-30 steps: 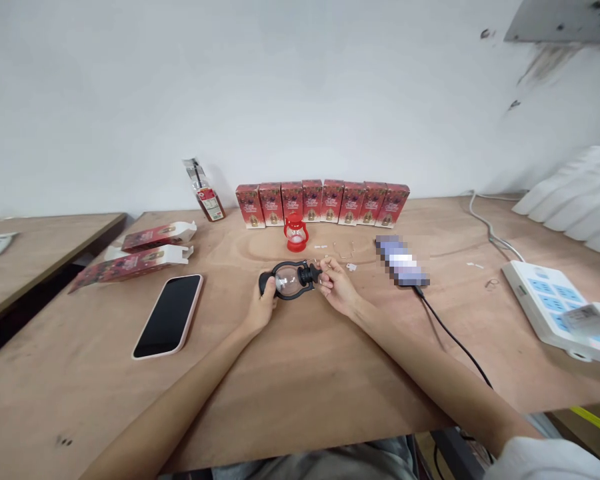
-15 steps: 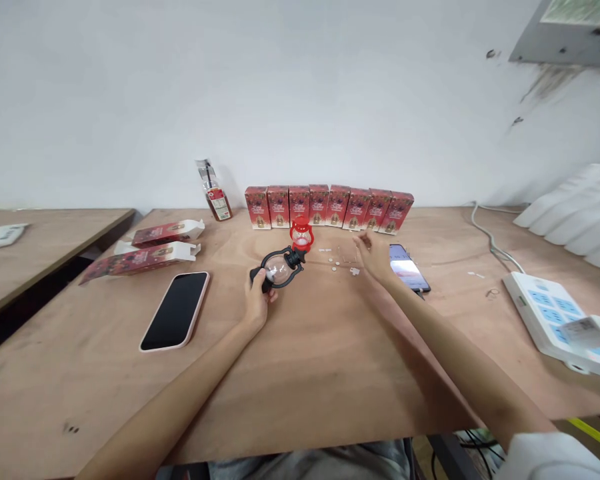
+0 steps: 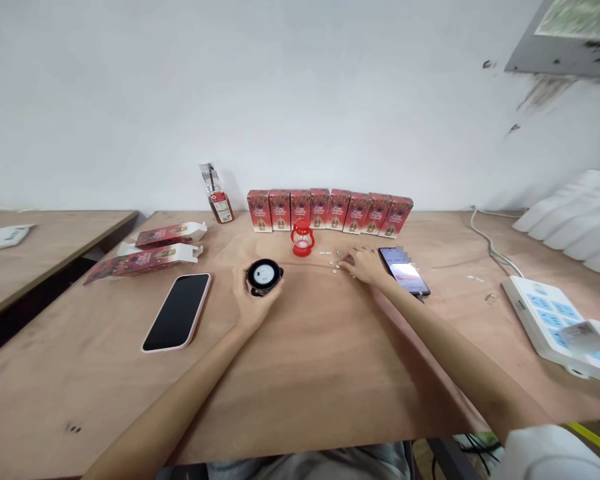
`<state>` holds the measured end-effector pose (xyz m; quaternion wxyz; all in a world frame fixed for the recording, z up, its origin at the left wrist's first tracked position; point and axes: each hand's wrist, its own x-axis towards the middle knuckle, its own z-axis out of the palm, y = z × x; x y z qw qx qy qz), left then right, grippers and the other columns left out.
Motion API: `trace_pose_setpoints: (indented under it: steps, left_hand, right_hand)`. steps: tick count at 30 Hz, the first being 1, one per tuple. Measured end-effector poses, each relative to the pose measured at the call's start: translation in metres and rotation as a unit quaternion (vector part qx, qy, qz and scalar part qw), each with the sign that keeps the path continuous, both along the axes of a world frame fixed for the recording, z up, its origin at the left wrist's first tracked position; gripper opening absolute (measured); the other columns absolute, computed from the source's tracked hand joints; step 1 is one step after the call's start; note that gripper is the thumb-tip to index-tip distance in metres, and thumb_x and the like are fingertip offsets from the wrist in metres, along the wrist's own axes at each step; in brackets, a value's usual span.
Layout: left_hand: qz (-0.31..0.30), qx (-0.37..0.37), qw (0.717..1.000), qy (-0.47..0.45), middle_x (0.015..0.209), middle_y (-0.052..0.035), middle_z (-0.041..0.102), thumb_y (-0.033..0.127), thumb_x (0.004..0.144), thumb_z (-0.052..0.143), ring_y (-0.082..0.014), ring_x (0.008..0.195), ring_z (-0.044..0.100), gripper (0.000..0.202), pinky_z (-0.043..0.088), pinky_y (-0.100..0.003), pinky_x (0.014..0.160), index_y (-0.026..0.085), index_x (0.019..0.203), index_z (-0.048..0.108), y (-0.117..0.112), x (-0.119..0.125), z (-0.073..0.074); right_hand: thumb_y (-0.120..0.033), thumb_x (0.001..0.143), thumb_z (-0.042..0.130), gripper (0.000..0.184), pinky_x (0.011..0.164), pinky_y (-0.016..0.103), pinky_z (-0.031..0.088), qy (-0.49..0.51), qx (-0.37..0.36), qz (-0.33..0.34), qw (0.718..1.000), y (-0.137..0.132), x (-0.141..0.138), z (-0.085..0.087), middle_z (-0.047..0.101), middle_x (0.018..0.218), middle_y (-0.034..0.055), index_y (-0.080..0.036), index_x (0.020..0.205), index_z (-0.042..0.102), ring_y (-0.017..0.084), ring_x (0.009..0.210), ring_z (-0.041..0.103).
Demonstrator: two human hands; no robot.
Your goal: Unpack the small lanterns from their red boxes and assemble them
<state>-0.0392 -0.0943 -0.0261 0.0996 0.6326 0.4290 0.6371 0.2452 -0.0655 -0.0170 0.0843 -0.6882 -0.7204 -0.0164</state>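
Note:
My left hand (image 3: 251,303) is wrapped round a small black toy lantern (image 3: 263,275), whose round base with a white disc in it faces me. To the right, my right hand (image 3: 365,265) is low over the table, its fingers curled together at the tips. Whatever those fingertips pinch is too small to make out. Close by them lie several small white discs (image 3: 335,271) and little white strips (image 3: 325,253). A red toy lantern (image 3: 303,240) stands upright between and beyond my hands.
Several red printed boxes (image 3: 320,208) stand in a row by the wall. Opened boxes (image 3: 155,258) and a phone (image 3: 177,312) lie left, near a bottle (image 3: 222,207). A lit phone (image 3: 405,271), a power strip (image 3: 555,323) and white stacked pieces (image 3: 575,220) are right.
My left hand has turned the black lantern so its base faces me, uncovering the red lantern. My right hand has come down and slightly left to the small white pieces.

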Motion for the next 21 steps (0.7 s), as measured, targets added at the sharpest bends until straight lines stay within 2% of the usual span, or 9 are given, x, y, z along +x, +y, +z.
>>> trace_pose_setpoints:
  steps: [4,7,9,11,13,15,18,21]
  left_hand:
    - [0.032,0.039,0.992,0.116,0.096,-0.0050,0.058,0.035,0.066,0.074,-0.0229,0.095,0.053,0.043,0.041,-0.038,0.083,0.020,0.102,0.056,-0.006,-0.001,0.001]
    - [0.027,0.044,0.982,0.179,0.102,-0.0057,0.060,0.033,0.070,0.072,-0.0234,0.098,0.054,0.043,0.038,-0.038,0.086,0.021,0.108,0.054,-0.008,-0.002,0.001]
    - [0.015,0.059,0.976,0.207,0.103,-0.0061,0.061,0.032,0.072,0.070,-0.0230,0.098,0.055,0.044,0.036,-0.036,0.085,0.022,0.111,0.053,-0.010,-0.002,0.001]
    - [0.005,0.068,0.971,0.227,0.104,-0.0063,0.061,0.032,0.074,0.069,-0.0224,0.096,0.055,0.044,0.034,-0.035,0.083,0.021,0.114,0.052,-0.011,-0.002,0.001]
    - [0.005,0.067,0.966,0.248,0.103,-0.0065,0.062,0.033,0.075,0.068,-0.0220,0.094,0.055,0.043,0.033,-0.034,0.080,0.022,0.114,0.054,-0.013,-0.001,0.000]
    - [0.004,0.073,0.960,0.271,0.103,-0.0065,0.063,0.036,0.075,0.068,-0.0218,0.093,0.054,0.043,0.031,-0.033,0.078,0.022,0.114,0.055,-0.014,0.000,-0.001]
    - [-0.002,0.101,0.948,0.301,0.102,-0.0062,0.066,0.037,0.078,0.066,-0.0213,0.092,0.053,0.041,0.029,-0.034,0.078,0.023,0.115,0.056,-0.015,0.001,-0.003]
    - [-0.005,0.116,0.941,0.319,0.099,-0.0057,0.068,0.033,0.080,0.064,-0.0210,0.092,0.054,0.037,0.028,-0.035,0.079,0.023,0.115,0.057,-0.015,0.001,-0.005]
  right_hand:
    - [-0.036,0.087,0.052,0.026,0.088,0.041,0.036,-0.006,0.010,-0.013,1.000,0.003,-0.003,0.008,0.057,0.119,0.0141,-0.019,0.101,0.065,0.029,0.108,0.052]
    - [-0.034,0.086,0.055,0.023,0.085,0.041,0.040,0.044,0.102,0.007,0.994,-0.004,-0.013,0.013,0.056,0.116,0.0152,-0.017,0.097,0.065,0.029,0.106,0.053]
    - [-0.035,0.087,0.053,0.023,0.082,0.038,0.043,0.118,0.194,0.047,0.973,-0.017,-0.028,0.016,0.058,0.106,0.0141,-0.016,0.094,0.064,0.026,0.098,0.057]
    - [-0.033,0.089,0.050,0.021,0.079,0.035,0.046,0.205,0.272,0.116,0.933,-0.035,-0.050,0.016,0.059,0.097,0.0107,-0.018,0.092,0.063,0.021,0.089,0.059]
    - [-0.029,0.090,0.049,0.016,0.081,0.033,0.047,0.256,0.301,0.205,0.895,-0.052,-0.075,0.013,0.059,0.096,0.0083,-0.020,0.089,0.063,0.018,0.091,0.059]
    - [-0.026,0.089,0.052,0.013,0.079,0.032,0.048,0.277,0.321,0.261,0.868,-0.065,-0.096,0.008,0.061,0.093,0.0067,-0.021,0.088,0.063,0.016,0.088,0.060]
    - [-0.025,0.087,0.056,0.010,0.076,0.031,0.049,0.304,0.347,0.278,0.843,-0.070,-0.115,0.000,0.062,0.089,0.0060,-0.020,0.092,0.064,0.016,0.084,0.059]
    - [-0.025,0.088,0.055,0.010,0.073,0.031,0.049,0.320,0.347,0.266,0.840,-0.063,-0.117,-0.005,0.063,0.084,0.0049,-0.020,0.087,0.064,0.015,0.080,0.059]
